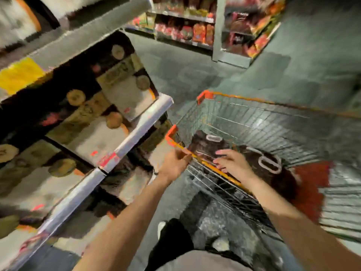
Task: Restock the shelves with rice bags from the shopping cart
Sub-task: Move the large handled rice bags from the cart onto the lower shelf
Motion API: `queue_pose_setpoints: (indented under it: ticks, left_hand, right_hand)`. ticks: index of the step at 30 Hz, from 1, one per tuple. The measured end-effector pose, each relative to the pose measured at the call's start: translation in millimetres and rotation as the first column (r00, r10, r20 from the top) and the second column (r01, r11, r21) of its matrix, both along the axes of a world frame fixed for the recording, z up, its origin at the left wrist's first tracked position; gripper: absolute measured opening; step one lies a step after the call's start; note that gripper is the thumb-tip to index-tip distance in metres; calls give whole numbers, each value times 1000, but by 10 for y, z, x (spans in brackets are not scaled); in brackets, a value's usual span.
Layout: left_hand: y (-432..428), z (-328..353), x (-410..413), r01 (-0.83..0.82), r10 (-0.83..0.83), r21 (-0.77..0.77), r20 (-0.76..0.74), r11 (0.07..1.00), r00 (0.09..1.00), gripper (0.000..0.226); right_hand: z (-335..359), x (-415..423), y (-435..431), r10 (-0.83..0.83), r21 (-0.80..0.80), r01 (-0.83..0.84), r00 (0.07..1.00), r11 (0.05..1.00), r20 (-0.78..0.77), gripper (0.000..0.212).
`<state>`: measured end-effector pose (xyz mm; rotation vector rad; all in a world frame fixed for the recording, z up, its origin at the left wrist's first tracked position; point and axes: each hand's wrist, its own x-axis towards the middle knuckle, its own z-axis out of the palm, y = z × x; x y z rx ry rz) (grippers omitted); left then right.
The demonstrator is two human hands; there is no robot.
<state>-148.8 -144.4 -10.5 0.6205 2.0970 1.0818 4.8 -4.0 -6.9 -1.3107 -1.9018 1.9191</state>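
At nine o'clock, tiered shelves [136,124] stocked with pale shelved rice bags [125,94], heavily blurred. Toward six o'clock, left hand [175,163], fingers curled against the orange rim [203,160] of a wire shopping cart [263,122]; true grip impossible to tell through the blur. Just right, right hand [232,163], fingers spread wide, empty, reaching over the rim above dark rice bags [207,147] with white handles, lying inside the cart toward three o'clock. Beside those, a red bag [310,188].
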Motion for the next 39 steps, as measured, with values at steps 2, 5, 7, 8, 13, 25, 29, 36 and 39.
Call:
queue_pose_setpoints:
  ticks: [2, 5, 7, 8, 13, 25, 29, 36, 39]
  left_hand:
    - [189, -180, 192, 36, -38, -39, -35, 999, 999, 7]
    - [490, -349, 464, 154, -167, -76, -224, 985, 960, 15]
    - [709, -440, 558, 278, -317, -171, -284, 945, 905, 27]
    - [794, -498, 563, 311, -373, -238, -288, 920, 882, 33]
    - [1260, -818, 512, 526, -659, -476, -165, 704, 733, 27]
    - [2189, -1673, 336, 685, -628, -432, 291, 586, 721, 28]
    - [2319, -1980, 530, 650, -477, -425, 449, 630, 756, 82]
    - [2452, -2393, 632, 593, -344, -474, 512, 651, 787, 72]
    - [2402, -2542, 591, 547, -322, -452, 484, 704, 814, 28]
  right_hand:
    - [-144, 270, 54, -36, -10, 36, 998, 999, 42, 28]
    - [-369, 650, 209, -209, -10, 211, 975, 977, 75, 29]
    - [-507, 816, 294, -288, -9, 291, 950, 957, 124, 30]
    - [-556, 853, 308, -303, -17, 309, 942, 951, 145, 29]
    - [-762, 824, 431, -362, -93, 388, 907, 917, 215, 23]
    - [-1207, 1175, 1006, -505, -74, 617, 702, 784, 501, 53]
    - [-1432, 1389, 1088, -521, -17, 661, 606, 750, 602, 62]
    - [-1886, 1598, 1232, -445, -105, 665, 599, 739, 665, 68]
    - [-2034, 1625, 1283, -412, -173, 655, 635, 736, 653, 91]
